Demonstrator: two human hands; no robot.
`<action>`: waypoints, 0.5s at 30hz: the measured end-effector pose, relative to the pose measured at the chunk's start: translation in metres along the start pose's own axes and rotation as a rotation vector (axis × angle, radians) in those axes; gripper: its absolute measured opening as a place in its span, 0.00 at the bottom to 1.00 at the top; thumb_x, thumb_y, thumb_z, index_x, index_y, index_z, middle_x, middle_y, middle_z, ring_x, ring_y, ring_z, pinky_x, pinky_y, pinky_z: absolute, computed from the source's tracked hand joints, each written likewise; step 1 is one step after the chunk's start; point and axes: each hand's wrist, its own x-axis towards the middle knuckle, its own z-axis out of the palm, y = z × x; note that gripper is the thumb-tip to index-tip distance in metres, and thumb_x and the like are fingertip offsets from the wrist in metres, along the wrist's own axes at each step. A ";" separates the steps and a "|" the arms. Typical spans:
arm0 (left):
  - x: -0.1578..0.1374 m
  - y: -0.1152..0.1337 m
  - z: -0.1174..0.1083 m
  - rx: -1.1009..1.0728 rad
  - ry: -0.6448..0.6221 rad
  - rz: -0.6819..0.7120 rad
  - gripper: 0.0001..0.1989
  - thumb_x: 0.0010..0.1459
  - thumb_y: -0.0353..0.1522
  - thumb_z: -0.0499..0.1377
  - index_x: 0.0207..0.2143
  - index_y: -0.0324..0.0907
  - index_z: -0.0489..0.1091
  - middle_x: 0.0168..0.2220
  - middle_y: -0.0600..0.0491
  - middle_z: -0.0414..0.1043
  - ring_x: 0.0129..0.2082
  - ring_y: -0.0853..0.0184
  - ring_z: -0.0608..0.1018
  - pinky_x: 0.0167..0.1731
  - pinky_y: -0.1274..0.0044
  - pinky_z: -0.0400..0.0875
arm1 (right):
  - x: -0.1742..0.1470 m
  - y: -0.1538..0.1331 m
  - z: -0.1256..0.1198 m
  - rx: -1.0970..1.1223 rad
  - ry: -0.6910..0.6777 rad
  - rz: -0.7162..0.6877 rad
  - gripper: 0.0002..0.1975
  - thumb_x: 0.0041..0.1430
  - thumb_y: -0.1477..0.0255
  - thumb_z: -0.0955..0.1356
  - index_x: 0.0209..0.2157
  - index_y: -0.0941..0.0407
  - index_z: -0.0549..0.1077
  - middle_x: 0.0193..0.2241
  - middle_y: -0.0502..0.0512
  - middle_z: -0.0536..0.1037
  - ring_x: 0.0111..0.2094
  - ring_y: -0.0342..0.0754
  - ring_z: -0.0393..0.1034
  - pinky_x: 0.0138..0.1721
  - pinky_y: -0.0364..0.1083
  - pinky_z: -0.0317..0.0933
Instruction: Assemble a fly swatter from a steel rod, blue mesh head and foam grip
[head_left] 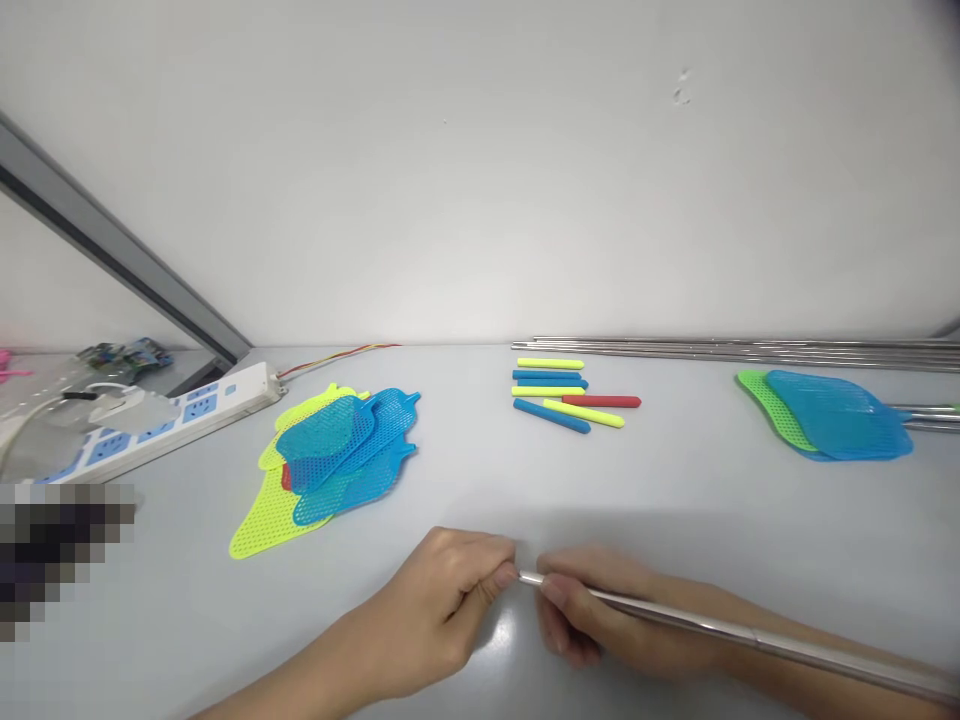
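Note:
My right hand [615, 610] is closed round a shiny metal rod [697, 622], which slants from the lower right edge toward the middle of the table. At the rod's thin tip, my left hand [450, 600] pinches with thumb and forefinger; the very end is hidden by the fingers. Beyond my hands lie several short plastic sleeves, among them a yellow one [585, 414], a blue one [551, 416] and a red one [602, 401]. To the left is a loose pile of perforated fly swatter heads, with a blue one [360, 485] over a yellow-green one [262, 520].
At the right rest a blue swatter head [840, 415] and a green one [772, 405], with metal rods beside them. More long rods [750, 352] lie along the wall. A white power strip [202, 415] and a grey metal post [120, 230] stand at the left.

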 end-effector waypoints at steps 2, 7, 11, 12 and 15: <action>0.000 0.001 0.001 -0.020 0.001 -0.004 0.15 0.61 0.31 0.40 0.21 0.41 0.51 0.19 0.59 0.55 0.21 0.74 0.61 0.24 0.82 0.54 | -0.001 0.000 0.000 -0.003 -0.005 -0.001 0.18 0.61 0.65 0.52 0.23 0.58 0.61 0.19 0.48 0.62 0.21 0.38 0.56 0.25 0.38 0.55; 0.001 0.002 0.003 -0.048 0.014 -0.014 0.15 0.61 0.31 0.40 0.21 0.41 0.52 0.20 0.59 0.56 0.21 0.74 0.61 0.24 0.81 0.55 | 0.000 -0.001 0.000 0.031 -0.019 0.013 0.18 0.61 0.64 0.52 0.24 0.58 0.61 0.19 0.48 0.62 0.21 0.38 0.57 0.24 0.38 0.55; 0.001 -0.001 0.000 -0.044 0.042 -0.010 0.15 0.62 0.32 0.40 0.21 0.41 0.53 0.19 0.59 0.54 0.21 0.74 0.60 0.24 0.82 0.54 | 0.001 -0.003 -0.001 0.044 0.009 0.003 0.19 0.62 0.64 0.52 0.23 0.58 0.61 0.19 0.48 0.62 0.22 0.39 0.57 0.25 0.38 0.55; 0.001 -0.002 -0.001 -0.026 0.049 -0.002 0.15 0.61 0.32 0.41 0.21 0.41 0.53 0.19 0.60 0.54 0.21 0.74 0.60 0.24 0.82 0.54 | 0.001 -0.004 -0.001 0.038 0.020 -0.006 0.19 0.62 0.64 0.52 0.22 0.58 0.61 0.19 0.48 0.62 0.22 0.39 0.57 0.26 0.38 0.55; 0.002 -0.005 -0.006 0.026 0.061 0.030 0.15 0.62 0.32 0.41 0.21 0.41 0.54 0.20 0.60 0.53 0.21 0.74 0.60 0.24 0.81 0.54 | 0.002 -0.004 -0.001 0.034 0.056 -0.018 0.19 0.61 0.64 0.52 0.22 0.58 0.60 0.19 0.47 0.62 0.22 0.38 0.57 0.26 0.38 0.55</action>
